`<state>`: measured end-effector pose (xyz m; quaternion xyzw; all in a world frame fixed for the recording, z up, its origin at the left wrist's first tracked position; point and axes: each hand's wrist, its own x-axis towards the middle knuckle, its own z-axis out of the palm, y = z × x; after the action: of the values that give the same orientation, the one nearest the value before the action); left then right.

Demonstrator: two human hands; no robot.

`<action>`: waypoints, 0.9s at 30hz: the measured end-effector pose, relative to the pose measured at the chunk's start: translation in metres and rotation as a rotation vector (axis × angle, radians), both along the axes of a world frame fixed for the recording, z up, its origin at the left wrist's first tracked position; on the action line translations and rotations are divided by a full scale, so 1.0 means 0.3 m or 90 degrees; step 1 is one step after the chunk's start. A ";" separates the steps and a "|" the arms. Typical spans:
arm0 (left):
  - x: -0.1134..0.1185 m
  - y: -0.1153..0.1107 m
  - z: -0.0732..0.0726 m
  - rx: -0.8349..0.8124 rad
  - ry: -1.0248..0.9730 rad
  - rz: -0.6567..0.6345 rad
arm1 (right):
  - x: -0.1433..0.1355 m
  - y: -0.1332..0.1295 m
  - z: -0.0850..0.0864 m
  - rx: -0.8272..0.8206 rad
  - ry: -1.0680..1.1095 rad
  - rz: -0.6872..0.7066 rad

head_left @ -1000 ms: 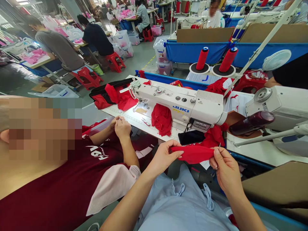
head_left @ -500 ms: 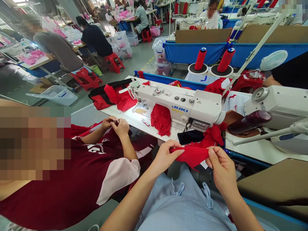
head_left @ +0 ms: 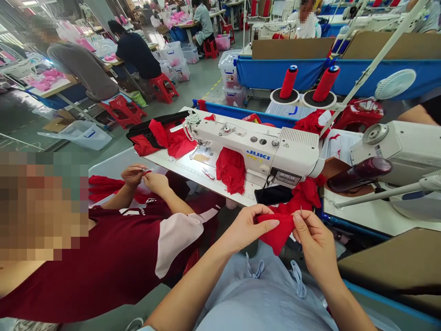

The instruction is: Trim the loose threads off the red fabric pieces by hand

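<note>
Between my hands, above my lap, a piece of red cloth [head_left: 277, 232] hangs from its upper edge and narrows to a point below. My left hand [head_left: 253, 226] is closed on its left end, thumb lying along the upper edge. At the right end, my right hand [head_left: 314, 239] pinches the same edge between thumb and fingers. A thin pointed metal tip [head_left: 301, 209] sticks up from the right fingers; the rest of it is hidden. Just beyond stands a white JUKI sewing machine [head_left: 255, 145] with bunched red cloth [head_left: 230, 171] by its arm.
Small thread snips [head_left: 208, 174] and a black phone-like object [head_left: 273, 195] lie on the machine table [head_left: 172, 164]. At left sits a co-worker in a dark red shirt [head_left: 113, 266], handling something small. Two red thread cones [head_left: 288, 82] stand behind; a cardboard sheet [head_left: 392, 266] is at right.
My left hand has moved right, nearer my right hand, so the stretch of cloth between them is shorter and hangs lower. The co-worker's hands have shifted left.
</note>
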<state>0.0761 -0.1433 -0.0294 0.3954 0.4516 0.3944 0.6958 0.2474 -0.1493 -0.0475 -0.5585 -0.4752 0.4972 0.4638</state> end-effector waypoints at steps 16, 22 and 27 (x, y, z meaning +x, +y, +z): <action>0.007 0.006 0.026 -0.136 -0.078 0.093 | 0.016 -0.024 0.055 0.441 -0.482 0.158; -0.002 0.005 0.038 -0.148 -0.102 0.078 | 0.011 -0.014 0.049 0.428 -0.510 0.171; -0.010 0.008 0.040 -0.163 -0.111 0.084 | 0.014 -0.006 0.060 0.403 -0.446 0.217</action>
<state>0.0731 -0.1409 -0.0175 0.2372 0.4615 0.4111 0.7495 0.2516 -0.1511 -0.0295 -0.4382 -0.8146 0.1800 0.3348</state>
